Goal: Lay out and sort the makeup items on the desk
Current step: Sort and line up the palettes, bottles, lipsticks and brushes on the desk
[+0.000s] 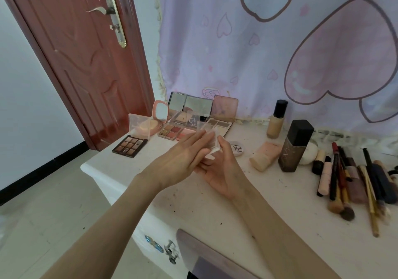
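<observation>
Over the middle of the desk, both hands work a small clear case: the right hand cups it from below, the left hand lays straight fingers on its lid, probably to open it like the palettes along the back edge.

The near part of the table lies bare from the front edge up to the hands, giving open passage there. Along the back left, open palettes stand crowded together with lids raised, blocking a low reach. To the right, a dark bottle and a tan bottle stand upright, with a tube lying just beside them. Brushes and pencils cover the right side. A bare strip runs between tube and brushes.
</observation>
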{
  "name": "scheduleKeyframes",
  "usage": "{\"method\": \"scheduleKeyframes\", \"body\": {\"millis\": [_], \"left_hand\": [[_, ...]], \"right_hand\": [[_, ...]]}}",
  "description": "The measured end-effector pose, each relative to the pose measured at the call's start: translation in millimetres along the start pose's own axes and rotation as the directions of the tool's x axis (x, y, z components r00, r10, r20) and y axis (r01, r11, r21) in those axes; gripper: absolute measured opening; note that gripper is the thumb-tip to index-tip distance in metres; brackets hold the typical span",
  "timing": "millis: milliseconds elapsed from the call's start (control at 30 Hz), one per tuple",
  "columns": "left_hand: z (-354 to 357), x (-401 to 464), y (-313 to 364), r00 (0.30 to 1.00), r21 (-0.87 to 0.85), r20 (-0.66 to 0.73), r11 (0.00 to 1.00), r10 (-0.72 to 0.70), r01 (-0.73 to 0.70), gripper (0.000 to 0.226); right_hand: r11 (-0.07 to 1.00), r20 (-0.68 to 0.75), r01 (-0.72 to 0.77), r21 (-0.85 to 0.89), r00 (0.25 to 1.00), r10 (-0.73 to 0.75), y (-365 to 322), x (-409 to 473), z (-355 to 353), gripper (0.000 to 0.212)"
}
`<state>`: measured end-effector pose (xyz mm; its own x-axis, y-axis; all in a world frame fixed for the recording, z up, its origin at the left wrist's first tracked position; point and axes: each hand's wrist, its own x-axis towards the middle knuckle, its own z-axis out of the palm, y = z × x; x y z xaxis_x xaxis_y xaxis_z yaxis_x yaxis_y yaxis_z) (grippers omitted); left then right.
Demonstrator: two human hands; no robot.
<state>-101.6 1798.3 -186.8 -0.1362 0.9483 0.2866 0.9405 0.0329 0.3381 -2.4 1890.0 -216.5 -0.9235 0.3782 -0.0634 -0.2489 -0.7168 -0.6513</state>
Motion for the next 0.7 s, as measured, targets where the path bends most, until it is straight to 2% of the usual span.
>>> {"method": "scheduleKeyframes", "body": {"millis": [67,200,267,333,433,567,700], "left_hand": [[-7,1,-1,0.998,-0.082,-0.052,0.996,-0.030,0.025,0.052],[-23,6,-1,0.995,-0.054,-0.094,0.998,-0.024,0.019,0.043],[-31,12,-1,0.985,-0.098,-0.171,0.995,-0.039,0.022,0.036],[-38,18,-4,0.948,-0.156,-0.295,0.985,-0.123,0.079,0.031],[-42,24,-6,0.848,-0.322,-0.448,0.936,-0.284,0.144,0.026],[-37,15,-4,0.799,-0.384,-0.408,0.877,-0.442,0.289,0.036],[-16,-5,-1,0.806,-0.416,-0.351,0.850,-0.477,0.322,0.052]], "right_hand": [[1.000,-0.030,0.012,0.009,0.999,-0.012,2,1,0,0.046],[0.997,-0.014,0.010,0.081,1.000,-0.009,2,-2,4,0.042],[0.993,-0.009,-0.017,0.121,1.000,0.018,1,-3,5,0.042],[0.987,-0.008,-0.056,0.149,0.998,0.058,1,-4,6,0.049],[0.984,0.017,-0.126,0.122,0.992,0.125,3,-5,7,0.056],[0.987,0.017,-0.120,0.110,0.993,0.119,2,-3,8,0.048],[0.994,-0.004,-0.032,0.105,0.999,0.033,-1,0,3,0.051]]}}
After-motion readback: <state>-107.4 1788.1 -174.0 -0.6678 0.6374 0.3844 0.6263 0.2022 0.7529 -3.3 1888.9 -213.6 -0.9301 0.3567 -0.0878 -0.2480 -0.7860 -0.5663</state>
